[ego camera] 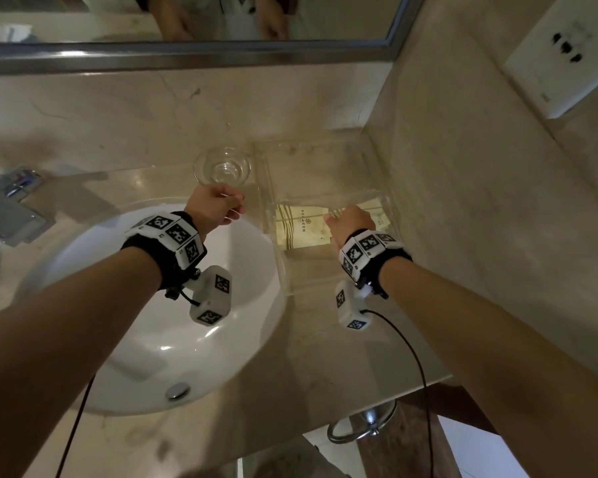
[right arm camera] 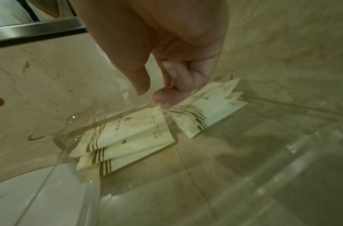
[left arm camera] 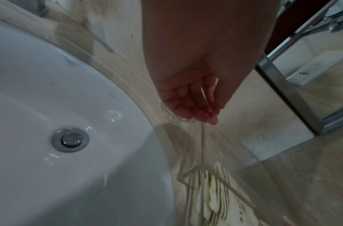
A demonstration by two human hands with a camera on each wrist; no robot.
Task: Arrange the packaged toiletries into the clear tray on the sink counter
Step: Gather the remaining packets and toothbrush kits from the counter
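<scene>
A clear tray [ego camera: 325, 281] stands on the marble counter to the right of the sink. In its far half lie several cream packets with brown stripes [ego camera: 301, 225], in two overlapping stacks [right arm camera: 132, 134]. My right hand [ego camera: 351, 222] hovers inside the tray with its fingers loosely curled. One fingertip rests on the top edge of the right-hand stack [right arm camera: 205, 107], and the thumb stays apart, so nothing is pinched. My left hand [ego camera: 221, 205] is at the tray's left wall [left arm camera: 202, 145]. The thin rim runs between its thumb and fingers [left arm camera: 186, 107].
A small glass dish [ego camera: 221, 165] sits just beyond my left hand, beside the tray. The white basin [ego camera: 152, 339] fills the left, with a chrome faucet [ego camera: 11, 208] at its edge. A mirror frame [ego camera: 187, 53] is behind, a wall with a socket [ego camera: 563, 53] on the right.
</scene>
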